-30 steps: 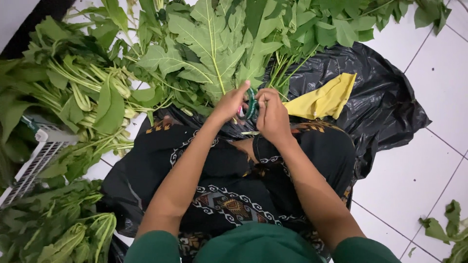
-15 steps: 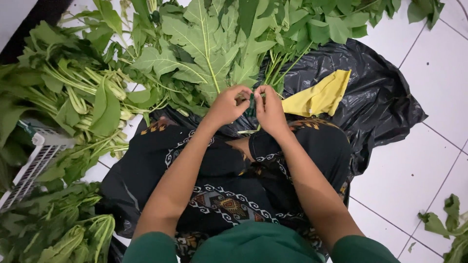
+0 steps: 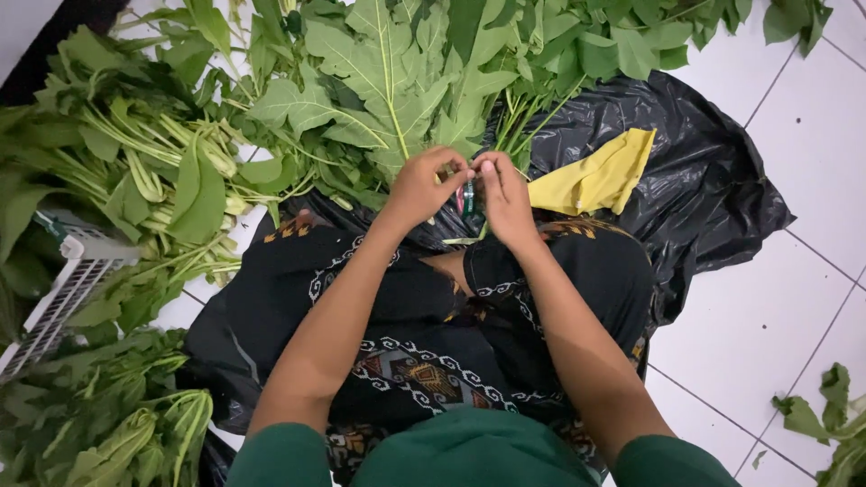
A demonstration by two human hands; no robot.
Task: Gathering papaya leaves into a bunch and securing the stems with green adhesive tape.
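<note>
The left hand [image 3: 422,188] and the right hand [image 3: 503,194] meet above the lap, fingertips touching. Between them they pinch a small thing [image 3: 465,197], thin, with green and red on it; it is too small to say what it is. Both hands are closed around it in a fine grip, not clenched in a fist.

The thing is just in front of the big lobed leaf [image 3: 383,86], at the near edge of the pile of greens [image 3: 577,45]. Under the hands is the dark patterned cloth [image 3: 424,361] on the person's legs. A yellow cloth [image 3: 595,180] lies just right of the right hand, on a black plastic bag [image 3: 713,180].

On the left, long-stalked leaves [image 3: 153,171] crowd near a white plastic basket [image 3: 59,289]. On the right the white tiled floor [image 3: 776,325] is open, with some loose leaves [image 3: 830,415] at the corner.
</note>
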